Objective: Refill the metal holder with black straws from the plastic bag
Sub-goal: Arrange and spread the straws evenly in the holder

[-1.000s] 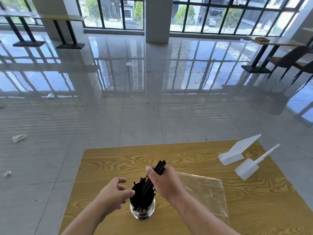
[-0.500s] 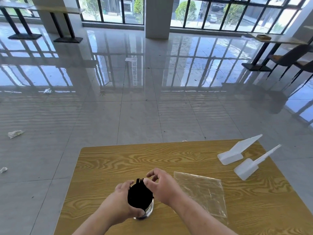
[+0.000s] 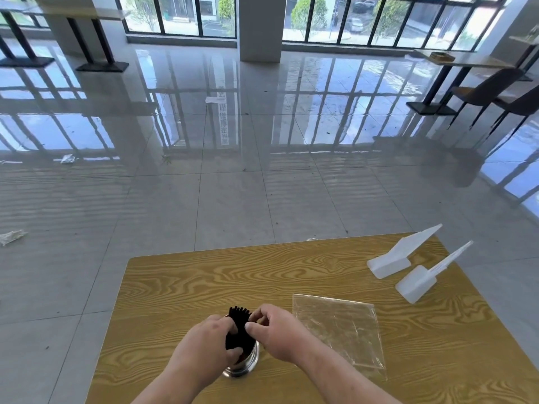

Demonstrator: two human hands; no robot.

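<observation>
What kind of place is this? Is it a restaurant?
Probably a cafe or canteen, not yet busy: dining tables with chairs by big windows, and a straw holder being filled.

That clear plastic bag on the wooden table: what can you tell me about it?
The clear plastic bag is a thin, see-through, roughly rectangular sheet, wrinkled and glossy. It lies flat on the wooden table and looks empty. It sits just beside the person's right hand, which is at the black straws, not on the bag.

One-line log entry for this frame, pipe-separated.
left hand on black straws | right hand pinching straws | metal holder full | plastic bag flat, apparently empty
</observation>
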